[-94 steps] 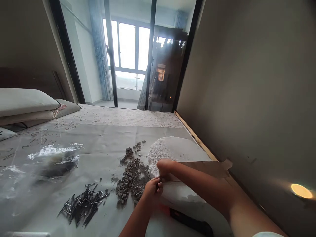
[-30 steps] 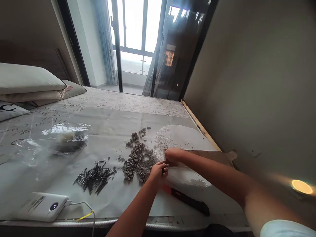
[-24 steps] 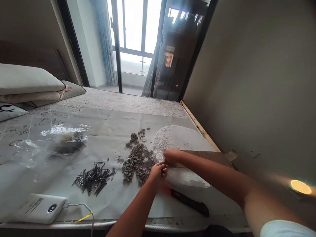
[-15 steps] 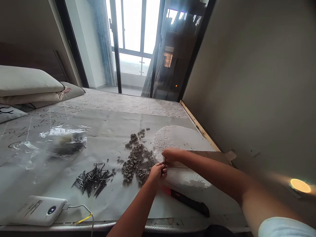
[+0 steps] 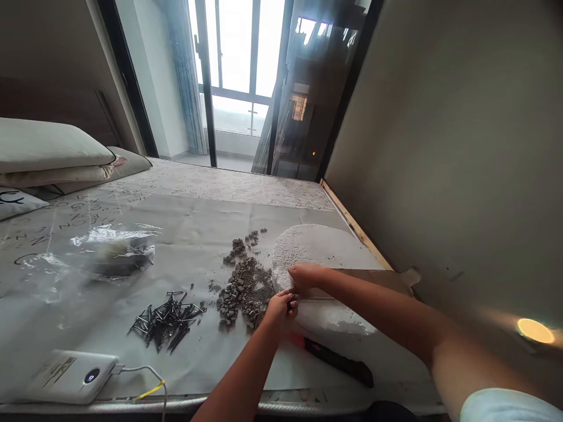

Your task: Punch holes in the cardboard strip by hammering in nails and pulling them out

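My left hand is pinched closed around a small dark thing, apparently a nail, at the near edge of a white foam block. My right hand presses down with curled fingers on a brown cardboard strip lying across the foam. The two hands almost touch. A heap of grey gravel lies just left of them. A loose pile of dark nails sits further left on the covered surface.
A black-handled tool with a red part lies under my forearms near the front edge. A white power bank with a cable sits front left. A clear plastic bag lies at left, pillows behind it. A wall stands close on the right.
Over three seconds the view has dropped, bringing the power bank into sight. Both hands have stayed at the foam's edge with only slight finger shifts.
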The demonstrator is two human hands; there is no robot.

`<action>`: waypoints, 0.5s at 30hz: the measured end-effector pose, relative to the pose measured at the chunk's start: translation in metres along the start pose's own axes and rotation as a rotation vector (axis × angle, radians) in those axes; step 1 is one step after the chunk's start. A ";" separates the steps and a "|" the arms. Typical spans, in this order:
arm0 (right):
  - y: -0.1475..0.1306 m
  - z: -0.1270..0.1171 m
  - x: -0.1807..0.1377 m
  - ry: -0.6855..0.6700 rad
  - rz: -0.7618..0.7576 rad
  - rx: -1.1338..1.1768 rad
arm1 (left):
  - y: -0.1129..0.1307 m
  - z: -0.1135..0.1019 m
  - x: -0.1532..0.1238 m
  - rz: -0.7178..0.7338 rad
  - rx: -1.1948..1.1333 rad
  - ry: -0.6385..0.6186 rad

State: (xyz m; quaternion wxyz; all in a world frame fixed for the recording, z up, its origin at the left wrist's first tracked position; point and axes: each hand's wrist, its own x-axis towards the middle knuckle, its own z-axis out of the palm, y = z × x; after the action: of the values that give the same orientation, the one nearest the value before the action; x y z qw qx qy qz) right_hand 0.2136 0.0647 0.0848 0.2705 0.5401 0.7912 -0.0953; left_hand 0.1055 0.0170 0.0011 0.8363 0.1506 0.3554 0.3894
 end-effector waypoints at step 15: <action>0.001 -0.001 0.002 -0.049 0.022 -0.045 | -0.002 -0.003 0.003 0.006 -0.017 -0.010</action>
State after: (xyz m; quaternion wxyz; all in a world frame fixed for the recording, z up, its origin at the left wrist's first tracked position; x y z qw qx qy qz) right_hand 0.2137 0.0671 0.0848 0.3028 0.5399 0.7804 -0.0879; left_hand 0.1059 0.0181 -0.0031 0.8381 0.1466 0.3472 0.3943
